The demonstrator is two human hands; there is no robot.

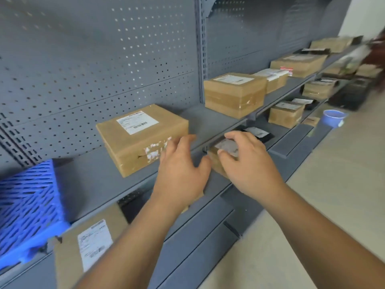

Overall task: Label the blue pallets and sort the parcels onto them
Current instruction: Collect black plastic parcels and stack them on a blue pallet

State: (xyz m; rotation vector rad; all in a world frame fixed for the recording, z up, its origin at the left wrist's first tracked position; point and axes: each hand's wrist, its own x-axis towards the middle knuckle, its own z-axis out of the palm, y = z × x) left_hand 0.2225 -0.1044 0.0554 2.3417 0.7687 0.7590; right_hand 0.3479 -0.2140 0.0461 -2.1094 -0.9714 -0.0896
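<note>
As I pick the small parcel (pixel 217 167) off the lower shelf (pixel 291 142), right hand (pixel 248 163) gripping it and left hand (pixel 183 170) open just beside, I reckon it next needs lifting clear toward the blue pallet (pixel 27 205)

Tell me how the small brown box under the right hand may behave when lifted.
Probably stiff: the small brown box shows square cardboard edges. Likely light, since the right hand covers most of its top. Flat faces suggest it slides, not rolls.

Brown parcels (pixel 143 138), grey perforated shelving (pixel 104 59), blue slotted pallet (pixel 27 205).
</note>
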